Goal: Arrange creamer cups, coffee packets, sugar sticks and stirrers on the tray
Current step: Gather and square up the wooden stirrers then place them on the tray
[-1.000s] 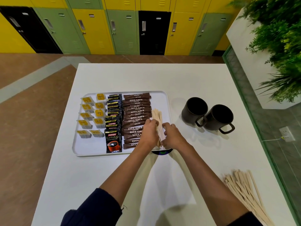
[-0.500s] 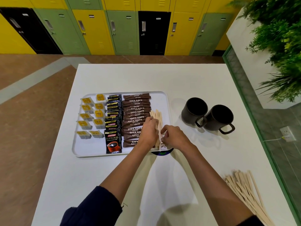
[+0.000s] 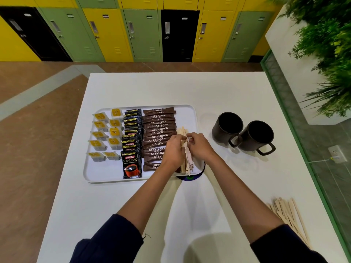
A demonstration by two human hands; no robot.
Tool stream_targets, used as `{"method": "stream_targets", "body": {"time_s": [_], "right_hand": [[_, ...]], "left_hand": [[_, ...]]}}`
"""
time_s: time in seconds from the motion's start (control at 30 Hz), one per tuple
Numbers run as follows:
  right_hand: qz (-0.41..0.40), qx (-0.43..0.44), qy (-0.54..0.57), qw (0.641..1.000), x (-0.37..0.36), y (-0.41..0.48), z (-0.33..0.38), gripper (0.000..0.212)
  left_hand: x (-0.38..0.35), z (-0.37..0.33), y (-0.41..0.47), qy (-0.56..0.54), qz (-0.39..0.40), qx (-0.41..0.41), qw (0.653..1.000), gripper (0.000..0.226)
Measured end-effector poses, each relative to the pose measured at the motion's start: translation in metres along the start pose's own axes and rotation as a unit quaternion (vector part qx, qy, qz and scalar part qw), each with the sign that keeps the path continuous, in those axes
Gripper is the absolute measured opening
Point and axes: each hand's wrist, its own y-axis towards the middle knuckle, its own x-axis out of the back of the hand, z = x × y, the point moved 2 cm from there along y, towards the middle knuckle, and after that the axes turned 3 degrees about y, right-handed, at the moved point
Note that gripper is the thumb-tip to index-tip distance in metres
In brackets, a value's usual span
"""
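Lying on the tray (image 3: 106, 172) just right of the sugar sticks (image 3: 159, 128), the stirrers (image 3: 182, 132) are gripped by the left hand (image 3: 173, 151) and pinched by the right hand (image 3: 199, 147), which is seen farther up the bundle than half a second ago.

Bright, even light from overhead falls on the white table (image 3: 133, 88), leaving it close to washed out. Soft, broad shadows of the forearms (image 3: 144, 196) spread over its near side. Beyond its far edge the lockers (image 3: 114, 35) bow outward, and right of it the plant (image 3: 322, 54) looks smeared.
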Motion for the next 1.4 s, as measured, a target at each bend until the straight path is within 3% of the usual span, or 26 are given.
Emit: {"method": "stream_targets", "body": {"time_s": [0.13,0.3,0.4,0.5,0.77,1.0,1.13,1.23,1.4], "right_hand": [[0.022,-0.009,0.014,1.000,0.005,-0.006,-0.007,0.057],[0.150,-0.016,-0.059,0.987,0.004,-0.023,-0.018,0.113],[0.160,0.016,-0.104,0.982,-0.002,-0.031,-0.021,0.130],[0.153,0.030,-0.104,0.982,-0.004,-0.033,-0.022,0.135],[0.125,0.049,-0.100,0.986,-0.001,-0.034,-0.015,0.111],[0.119,0.031,-0.083,0.989,-0.003,-0.030,-0.014,0.072],[0.093,0.023,-0.068,0.993,-0.001,-0.035,-0.016,0.060],[0.054,0.028,-0.042,0.997,0.008,-0.049,-0.021,0.060],[0.000,0.041,0.000,0.999,0.032,-0.087,-0.047,0.038]], "left_hand": [[0.001,0.002,-0.001,-0.005,0.006,0.002,1.000,0.039],[-0.002,0.005,-0.005,0.001,0.018,0.007,1.000,0.042],[-0.003,0.005,-0.006,0.005,0.019,0.012,1.000,0.045],[-0.003,0.005,-0.006,0.017,0.027,0.010,0.999,0.046],[-0.003,0.005,-0.007,0.026,0.034,0.010,0.999,0.049],[-0.003,0.005,-0.008,0.026,0.039,0.008,0.999,0.047],[0.000,0.000,-0.013,0.032,0.021,-0.004,0.999,0.042],[0.003,-0.008,-0.022,0.034,-0.017,-0.036,0.999,0.040],[-0.002,-0.036,-0.041,0.080,-0.033,-0.122,0.989,0.032]]}}
